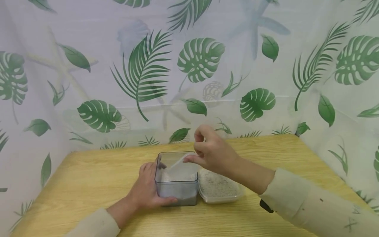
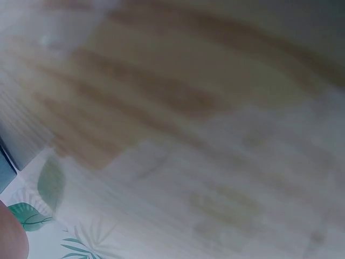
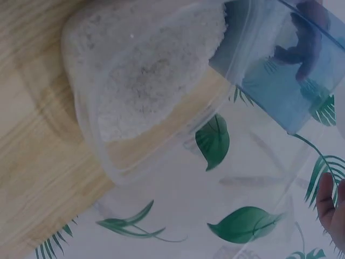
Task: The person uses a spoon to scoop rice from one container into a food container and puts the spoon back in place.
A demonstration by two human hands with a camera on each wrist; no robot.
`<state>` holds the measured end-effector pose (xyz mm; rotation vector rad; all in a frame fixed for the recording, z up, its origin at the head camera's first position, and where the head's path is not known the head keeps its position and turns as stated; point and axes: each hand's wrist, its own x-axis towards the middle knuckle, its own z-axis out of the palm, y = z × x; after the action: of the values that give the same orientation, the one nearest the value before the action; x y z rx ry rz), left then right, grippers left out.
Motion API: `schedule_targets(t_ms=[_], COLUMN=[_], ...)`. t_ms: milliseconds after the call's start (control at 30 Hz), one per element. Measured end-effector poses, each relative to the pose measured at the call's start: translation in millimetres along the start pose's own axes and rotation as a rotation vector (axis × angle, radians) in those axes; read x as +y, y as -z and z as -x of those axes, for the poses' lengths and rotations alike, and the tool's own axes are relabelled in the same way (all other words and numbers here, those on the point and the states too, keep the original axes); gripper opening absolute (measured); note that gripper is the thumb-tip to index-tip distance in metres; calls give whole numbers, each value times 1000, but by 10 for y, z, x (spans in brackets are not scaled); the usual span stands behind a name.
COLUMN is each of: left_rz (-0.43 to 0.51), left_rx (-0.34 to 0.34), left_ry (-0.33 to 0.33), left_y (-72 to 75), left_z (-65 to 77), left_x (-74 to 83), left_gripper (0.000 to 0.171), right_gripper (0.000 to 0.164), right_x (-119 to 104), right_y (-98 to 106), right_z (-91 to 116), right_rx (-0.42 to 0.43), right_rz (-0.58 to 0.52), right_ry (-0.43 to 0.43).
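Observation:
My left hand point(image 1: 146, 189) grips a square, clear grey-blue container point(image 1: 176, 192) from its left side, thumb along the front and fingers behind. Over that container's opening, my right hand point(image 1: 213, 151) pinches the end of a translucent white scoop point(image 1: 180, 168), whose lower part slants down inside the walls. Right beside it on the right stands a clear plastic tub point(image 1: 220, 199) of white rice-like grains point(image 1: 219, 184). In the right wrist view the grains point(image 3: 156, 70) lie sloped in the tub, and fingers of my right hand point(image 3: 331, 213) show at the right edge.
Both containers stand on a light wooden table point(image 1: 97, 177). A white curtain point(image 1: 189, 89) printed with green leaves closes off the back and sides. The left wrist view is mostly a blurred pale surface.

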<state>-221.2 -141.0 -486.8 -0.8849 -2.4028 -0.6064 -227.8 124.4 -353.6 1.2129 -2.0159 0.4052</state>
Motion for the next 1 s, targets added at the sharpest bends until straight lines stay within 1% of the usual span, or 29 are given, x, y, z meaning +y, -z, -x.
schedule_targets(t_ms=[167,367,467,667,800,900,1000], left_rz=[2,-4,-10,-8,-13,-19,-16], left_rx=[-11,-27,-28,-12,-6,-11,-11], left_ry=[7,12,12,0,1,4,4], left_y=[10,34,38,34,24,18,16], left_z=[-1,32,40,33,38,38,34], left_x=[3,42,54,59,49,46,46], left_gripper=[117,130,128,128,127,128,128], right_gripper=[53,53,51,47,45,45,44], right_x=[-28,-76,-97,-93,-63,-33,1], right_y=[-101,-191,-222,-255,-275,-298,-331], right_z=[22,24,22,41,56,83,123], right_rx=[-24,-122,-154,-201,-217,-219,-205], right_rz=[-44,-84,-105,-125,-178,-208,-215], right_ry=[-47,-145,-186,-216,-235,-254,-245])
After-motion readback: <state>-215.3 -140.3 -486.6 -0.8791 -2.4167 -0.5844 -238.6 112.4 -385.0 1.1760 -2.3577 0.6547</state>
